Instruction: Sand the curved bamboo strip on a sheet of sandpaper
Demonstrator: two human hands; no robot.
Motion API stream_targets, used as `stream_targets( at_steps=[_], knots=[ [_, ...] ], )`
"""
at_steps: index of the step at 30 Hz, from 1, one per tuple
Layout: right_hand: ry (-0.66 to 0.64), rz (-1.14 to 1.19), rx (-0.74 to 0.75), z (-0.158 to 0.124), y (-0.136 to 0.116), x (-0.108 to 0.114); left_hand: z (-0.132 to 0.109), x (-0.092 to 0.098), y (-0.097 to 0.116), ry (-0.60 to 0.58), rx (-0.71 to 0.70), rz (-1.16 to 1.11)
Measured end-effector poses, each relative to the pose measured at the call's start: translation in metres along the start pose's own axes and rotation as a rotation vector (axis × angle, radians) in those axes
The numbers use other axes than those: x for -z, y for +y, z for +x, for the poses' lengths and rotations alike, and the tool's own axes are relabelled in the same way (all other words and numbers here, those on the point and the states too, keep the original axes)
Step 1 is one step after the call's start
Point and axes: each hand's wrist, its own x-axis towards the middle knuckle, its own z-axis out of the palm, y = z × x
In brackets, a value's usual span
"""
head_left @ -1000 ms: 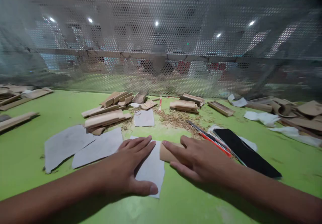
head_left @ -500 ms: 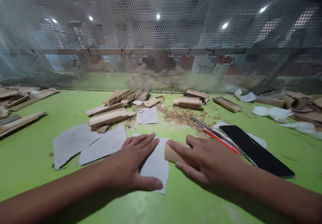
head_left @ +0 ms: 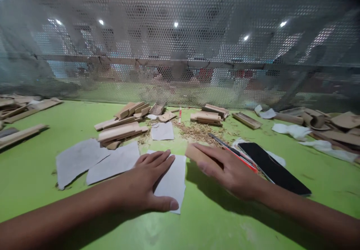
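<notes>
Here, your left hand (head_left: 140,184) lies flat, fingers spread, pressing the grey sandpaper sheet (head_left: 171,182) onto the green table (head_left: 210,223). Your right hand (head_left: 227,167) holds the small wooden piece (head_left: 194,153), fingers wrapped over it, raised just off the table beside the sheet's right edge.

Directly to the right of that hand lie a red-handled tool (head_left: 239,156) and a black phone (head_left: 272,167). Two more grey sheets (head_left: 95,160) lie to the left of your left hand. Beyond them sit stacked wood strips (head_left: 120,128), a patch of shavings (head_left: 197,130) and a perforated metal screen (head_left: 180,47) closing off the far edge. Nothing lies between the piece and the sheet.

Compared with half a second earlier, the wooden piece no longer rests on the sheet's edge; your right hand has lifted it away to the right. Your left hand has stayed put.

No containers are in view.
</notes>
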Motion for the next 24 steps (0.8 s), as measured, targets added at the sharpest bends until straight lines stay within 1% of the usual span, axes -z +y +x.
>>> stream_targets(
  at_steps=[2, 4, 5, 7, 8, 11, 15, 21, 22, 24],
  knots=[
    [-0.126, 0.499, -0.164, -0.003, -0.008, -0.004, 0.0, -0.001, -0.002, 0.005, -0.002, -0.006],
    [-0.268, 0.882, -0.286, -0.006, -0.015, -0.007, 0.0, -0.002, -0.004, 0.004, -0.006, -0.007],
    [-0.319, 1.004, -0.31, -0.008, -0.017, -0.008, 0.0, -0.002, -0.004, 0.002, -0.007, -0.006],
    [-0.387, 1.141, -0.303, -0.011, -0.02, -0.01, 0.0, -0.003, -0.004, -0.001, -0.006, -0.002],
    [-0.409, 1.179, -0.29, -0.011, -0.02, -0.01, 0.0, -0.003, -0.004, 0.001, -0.005, -0.001],
    [-0.42, 1.226, -0.284, -0.012, -0.019, -0.012, 0.001, -0.002, -0.002, 0.013, -0.008, 0.001],
    [-0.435, 1.191, -0.292, -0.013, -0.017, -0.013, 0.002, -0.001, -0.001, 0.025, -0.036, -0.001],
    [-0.502, 1.125, -0.304, -0.013, -0.019, -0.014, 0.001, -0.001, -0.001, -0.016, 0.007, -0.001],
    [-0.478, 1.09, -0.302, -0.011, -0.019, -0.014, 0.001, -0.001, -0.001, -0.013, 0.006, -0.02],
    [-0.345, 0.963, -0.266, -0.008, -0.016, -0.014, 0.001, 0.0, -0.004, 0.023, 0.01, -0.08]
  ],
)
